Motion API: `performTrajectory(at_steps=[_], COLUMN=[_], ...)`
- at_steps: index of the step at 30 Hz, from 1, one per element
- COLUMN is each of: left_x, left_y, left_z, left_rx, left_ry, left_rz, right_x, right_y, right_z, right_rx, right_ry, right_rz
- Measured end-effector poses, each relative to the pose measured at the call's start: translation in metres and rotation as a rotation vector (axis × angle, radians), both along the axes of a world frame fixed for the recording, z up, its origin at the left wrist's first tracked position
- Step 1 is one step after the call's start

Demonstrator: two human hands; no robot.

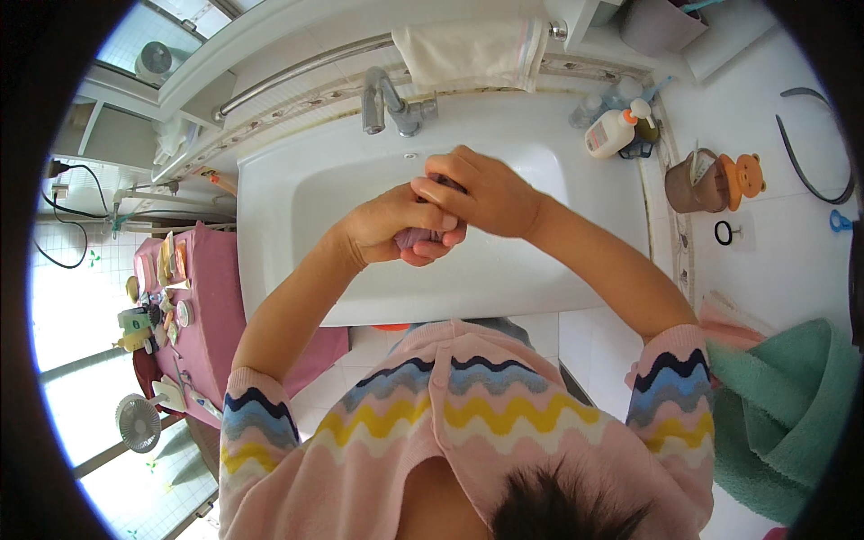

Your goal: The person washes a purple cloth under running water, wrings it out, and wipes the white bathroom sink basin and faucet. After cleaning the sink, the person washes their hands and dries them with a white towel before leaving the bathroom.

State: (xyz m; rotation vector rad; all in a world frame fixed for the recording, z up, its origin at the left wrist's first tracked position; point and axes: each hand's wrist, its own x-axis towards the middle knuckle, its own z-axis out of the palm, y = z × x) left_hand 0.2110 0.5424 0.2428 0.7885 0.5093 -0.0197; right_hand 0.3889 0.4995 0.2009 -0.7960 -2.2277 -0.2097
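My left hand (385, 225) and my right hand (493, 192) are pressed together over the white washbasin (324, 260). Between them is a small bunched purple cloth (413, 237); most of it is hidden by my fingers, so its kind is unclear. The left hand cups it from below and the left. Fingers of the right hand wrap over the top and across the left hand. Behind them, at the basin's back edge, stands a chrome faucet (405, 115); no water is visible coming from it.
A cream pump bottle (609, 135) stands at the basin's back right corner. Above hangs a white towel (472, 50) on a metal rail (304, 67). Left is a pink-covered table (216, 297) with toiletries and a small fan (138, 423). Green towels (790, 405) hang right.
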Motion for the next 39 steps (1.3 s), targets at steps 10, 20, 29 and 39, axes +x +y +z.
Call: performTrajectory(at_steps=[10,20,29,39], left_x=[0.012,0.021,0.022,0.032], left_y=[0.016,0.009,0.023,0.032], left_z=[0.038,-0.013,-0.035,-0.045], left_rx=[0.450,1.575,2.089,2.256], left_ry=[0.331,0.469,0.289,-0.043], left_rz=[-0.068,-0.175,-0.394,-0.423], right_x=[-0.004,-0.012,-0.021,-0.024], right_y=[0.019,0.008,-0.006,-0.024], right_z=[0.055,0.048,0.009,0.018], right_rx=[-0.486,-1.042,-1.329,-1.800], right_ry=[-0.378,-0.336,0.200,0.716], right_rz=[-0.240,-0.373,-0.414,-0.426])
